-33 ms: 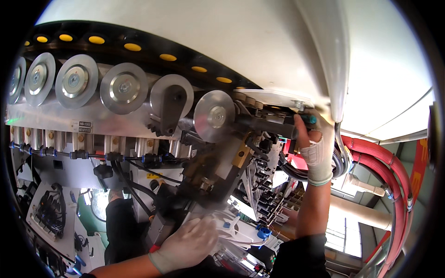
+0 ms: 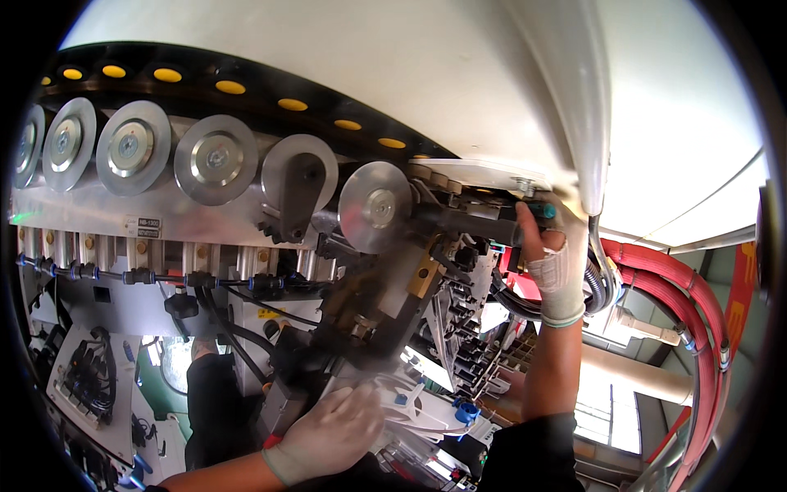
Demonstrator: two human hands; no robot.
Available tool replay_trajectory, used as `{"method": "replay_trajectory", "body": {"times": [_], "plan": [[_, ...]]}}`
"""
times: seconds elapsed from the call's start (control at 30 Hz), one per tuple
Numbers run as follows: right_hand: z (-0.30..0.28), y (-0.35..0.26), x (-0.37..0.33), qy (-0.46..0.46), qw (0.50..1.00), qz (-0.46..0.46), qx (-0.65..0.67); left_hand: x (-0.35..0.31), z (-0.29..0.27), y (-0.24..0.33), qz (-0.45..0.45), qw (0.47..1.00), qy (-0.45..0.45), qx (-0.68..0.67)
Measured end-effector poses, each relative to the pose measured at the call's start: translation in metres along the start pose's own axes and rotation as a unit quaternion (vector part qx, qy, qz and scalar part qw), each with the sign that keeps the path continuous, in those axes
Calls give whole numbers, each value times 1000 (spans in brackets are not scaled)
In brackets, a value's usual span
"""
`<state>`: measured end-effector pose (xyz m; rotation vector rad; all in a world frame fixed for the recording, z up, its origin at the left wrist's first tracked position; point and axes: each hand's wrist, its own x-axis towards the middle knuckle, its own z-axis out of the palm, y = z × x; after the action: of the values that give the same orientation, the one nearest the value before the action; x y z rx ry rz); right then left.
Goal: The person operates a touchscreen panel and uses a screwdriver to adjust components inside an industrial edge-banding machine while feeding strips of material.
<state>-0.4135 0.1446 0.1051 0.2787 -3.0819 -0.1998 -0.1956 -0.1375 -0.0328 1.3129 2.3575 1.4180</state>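
Since my left hand point(image 2: 332, 435) is blurred, can't tell its grip; it's near the grey box's point(image 2: 283, 403) lower right corner. Farther up, I've got my right hand point(image 2: 561, 266) curled round the teal handle point(image 2: 544, 211), below the white cover's point(image 2: 385, 98) lower edge, just beside the black bar's point(image 2: 484, 227) right end. Discs point(image 2: 375, 207) left, red hoses point(image 2: 656, 268) right.

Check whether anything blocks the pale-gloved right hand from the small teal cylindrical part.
Nothing visible does: the small teal cylindrical part lies beside the thumb of the right hand; whether they touch is unclear.
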Motion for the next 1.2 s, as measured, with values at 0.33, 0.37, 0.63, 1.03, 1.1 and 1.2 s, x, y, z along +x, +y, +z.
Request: {"method": "replay_trajectory", "body": {"times": [0.33,0.37,0.63,1.03,1.1,1.2], "plan": [[11,13,-2,50,998,-40,-11,6,-4,-1,-1,1000,-7,-2],[11,10,-1,58,998,-29,15,8,-7,0,-1,1000,-10,-2],[12,8,-6,51,998,-6,-20,10,-8,4,-26,999,-17,-13],[16,12,-21,94,980,103,144,6,-3,0,-12,1000,-12,-10],[15,10,-20,98,978,103,151,6,-4,-1,-6,1000,-13,-5],[18,8,-16,100,985,66,127,7,-4,0,-12,1000,-9,2]]}}
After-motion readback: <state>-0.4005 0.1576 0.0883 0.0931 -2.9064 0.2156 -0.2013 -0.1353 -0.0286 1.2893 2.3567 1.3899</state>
